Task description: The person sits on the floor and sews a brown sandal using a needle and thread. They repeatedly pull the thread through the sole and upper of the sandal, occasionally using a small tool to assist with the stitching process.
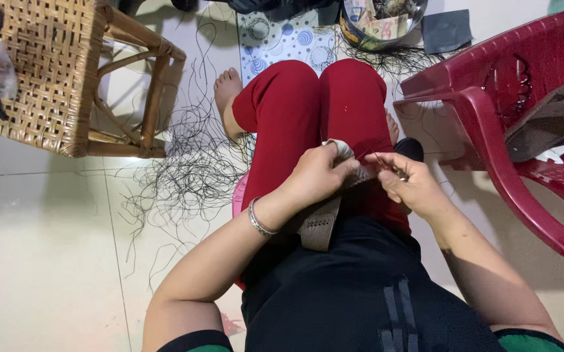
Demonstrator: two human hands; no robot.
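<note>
The left hand [318, 175] has its grip closed on the upper end of a tan strap [321, 221], fingers pinching it beside a pale cloth wad [342, 148]. The strap lies over the person's lap on the red trousers [295, 111]. Its long axis runs from the lower end, near the waist, up and slightly rightward to the hands, and the worked end points away from the body toward the knees. Just to the right, the right hand [409, 186] has its grip closed around something thin at that same end; it may be a needle or thread, but it is too small to tell. As a judgement, the work sits somewhere midway: loose dark threads [190, 169] litter the floor [41, 261] at left. How much of the strap is finished cannot be read.
</note>
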